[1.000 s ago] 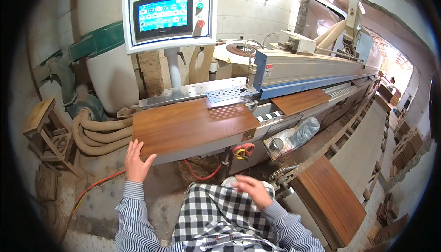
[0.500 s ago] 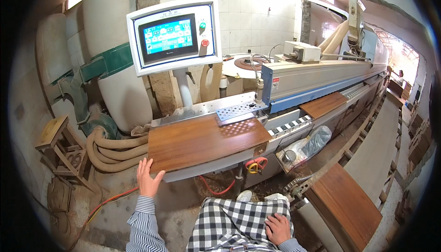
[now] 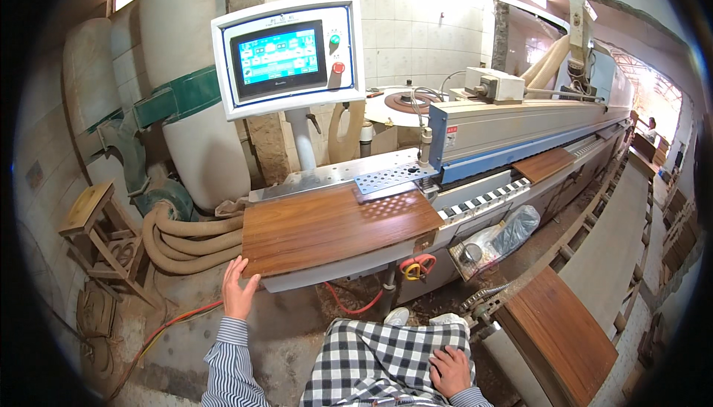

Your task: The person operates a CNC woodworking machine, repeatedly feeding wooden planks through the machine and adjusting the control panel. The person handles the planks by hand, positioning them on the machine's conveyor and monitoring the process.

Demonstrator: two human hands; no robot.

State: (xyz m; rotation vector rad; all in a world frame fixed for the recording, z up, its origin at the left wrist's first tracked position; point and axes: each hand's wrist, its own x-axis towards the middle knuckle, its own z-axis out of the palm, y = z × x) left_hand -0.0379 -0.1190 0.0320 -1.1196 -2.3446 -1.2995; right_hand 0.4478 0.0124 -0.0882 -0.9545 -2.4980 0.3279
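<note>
A wood-grain board (image 3: 334,232) lies on the machine's near infeed end, its upper right corner under a perforated metal plate (image 3: 386,180). My left hand (image 3: 239,288) touches the board's front left corner, fingers stretched and thumb apart. My right hand (image 3: 449,370) rests open on the black-and-white checked apron (image 3: 371,355) over my lap, holding nothing. Farther along the blue-and-grey machine (image 3: 512,132), a second board (image 3: 542,165) sits beside a strip of black-and-white track pads (image 3: 486,199).
Control screen (image 3: 278,58) above; wooden stool (image 3: 96,236) and thick hoses (image 3: 174,247) at left; red hose (image 3: 353,307) below. A tray with a plastic bag (image 3: 505,236) hangs under the machine. A roller conveyor (image 3: 594,258) carrying another board (image 3: 557,333) runs at right; a distant person (image 3: 650,128).
The second board has slid right along the machine, exposing more track pads. My right hand has dropped from mid-air onto the apron. My left hand stays at the board's corner. The view has shifted.
</note>
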